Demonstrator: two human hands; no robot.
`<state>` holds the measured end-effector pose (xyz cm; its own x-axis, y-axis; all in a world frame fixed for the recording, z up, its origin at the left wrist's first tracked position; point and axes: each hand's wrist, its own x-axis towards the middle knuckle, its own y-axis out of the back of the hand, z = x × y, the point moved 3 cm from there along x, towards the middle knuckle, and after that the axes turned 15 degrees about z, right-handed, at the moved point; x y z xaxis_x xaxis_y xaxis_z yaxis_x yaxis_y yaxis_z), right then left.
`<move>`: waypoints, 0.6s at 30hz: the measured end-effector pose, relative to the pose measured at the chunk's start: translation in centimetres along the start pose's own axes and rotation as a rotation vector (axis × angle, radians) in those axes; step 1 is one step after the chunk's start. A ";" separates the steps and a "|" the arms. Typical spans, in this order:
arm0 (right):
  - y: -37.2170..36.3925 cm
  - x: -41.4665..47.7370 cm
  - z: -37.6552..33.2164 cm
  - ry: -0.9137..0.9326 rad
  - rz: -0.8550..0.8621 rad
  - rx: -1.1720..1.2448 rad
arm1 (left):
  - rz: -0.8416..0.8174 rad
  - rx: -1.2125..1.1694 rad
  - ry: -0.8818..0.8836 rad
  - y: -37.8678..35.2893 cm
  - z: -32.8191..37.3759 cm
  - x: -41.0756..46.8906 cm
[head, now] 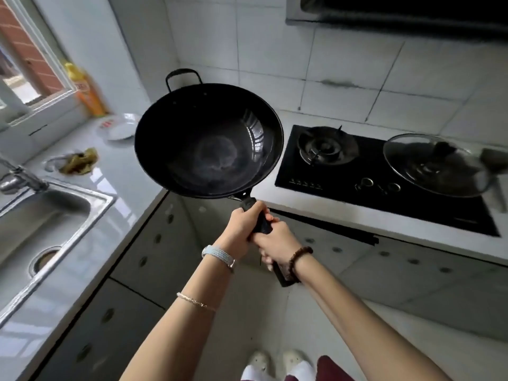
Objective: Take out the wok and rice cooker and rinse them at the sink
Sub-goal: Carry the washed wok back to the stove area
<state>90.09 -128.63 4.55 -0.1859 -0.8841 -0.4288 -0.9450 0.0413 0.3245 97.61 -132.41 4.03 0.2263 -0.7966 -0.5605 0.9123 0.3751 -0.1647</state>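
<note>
1 wok in the air off the desk's inner corner, between 1 sink on the left and 1 stove on the right, with the bowl tilted toward the camera. 2 hands on its 1 long handle: left hand nearer the bowl, right hand just behind, touching it. Fingers of both clamped round the handle. Stove: 2 burners, 1 bare, 1 under 1 glass lid. Desk's far left corner: 1 yellow bottle, 1 white plate.
</note>
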 end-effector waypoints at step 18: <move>18.2 -2.1 7.1 -0.113 0.416 0.204 | -0.432 0.336 0.078 -18.3 -7.2 -7.7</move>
<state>71.34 -122.74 5.39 -0.5772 -0.7173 -0.3904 -0.8155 0.4815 0.3211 76.73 -129.71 5.50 -0.2072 -0.8022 -0.5599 0.9782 -0.1602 -0.1324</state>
